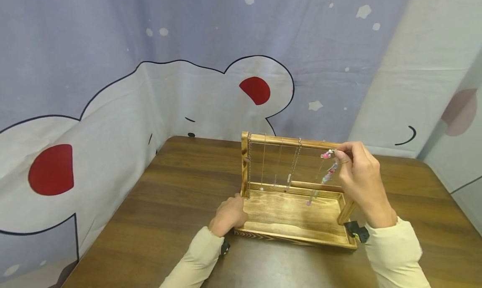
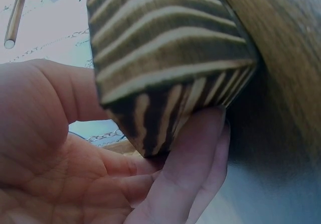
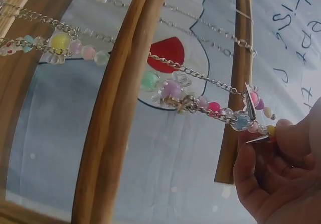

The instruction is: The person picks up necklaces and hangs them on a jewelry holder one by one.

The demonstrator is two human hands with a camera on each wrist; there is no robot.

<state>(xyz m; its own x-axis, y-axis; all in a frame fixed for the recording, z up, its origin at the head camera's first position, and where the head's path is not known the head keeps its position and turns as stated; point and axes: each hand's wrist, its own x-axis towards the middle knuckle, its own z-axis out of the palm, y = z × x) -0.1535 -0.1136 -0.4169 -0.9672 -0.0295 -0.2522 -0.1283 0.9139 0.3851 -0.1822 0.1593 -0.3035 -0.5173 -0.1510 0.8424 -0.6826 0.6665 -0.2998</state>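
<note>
A wooden jewellery stand (image 1: 282, 215), a shallow tray with a raised crossbar (image 1: 290, 142), sits on the table. My left hand (image 1: 229, 215) grips the tray's left end; in the left wrist view the thumb and fingers (image 2: 190, 158) wrap around its striped wooden corner (image 2: 170, 58). Up at the right end of the crossbar, my right hand (image 1: 361, 179) pinches one end of a pastel beaded necklace (image 1: 329, 173). The right wrist view shows its beads (image 3: 170, 89) strung with silver chain, and silver pointed tips (image 3: 251, 103) close by the fingertips. The strand slopes down toward the tray.
Several thin necklaces (image 1: 263, 162) and a silver chain (image 1: 294, 164) hang from the crossbar to the left of the beads. The brown table (image 1: 169, 187) stretches around the stand. Behind it hangs a printed curtain (image 1: 188, 100). Black wrist gear (image 1: 357, 232) sits at the right cuff.
</note>
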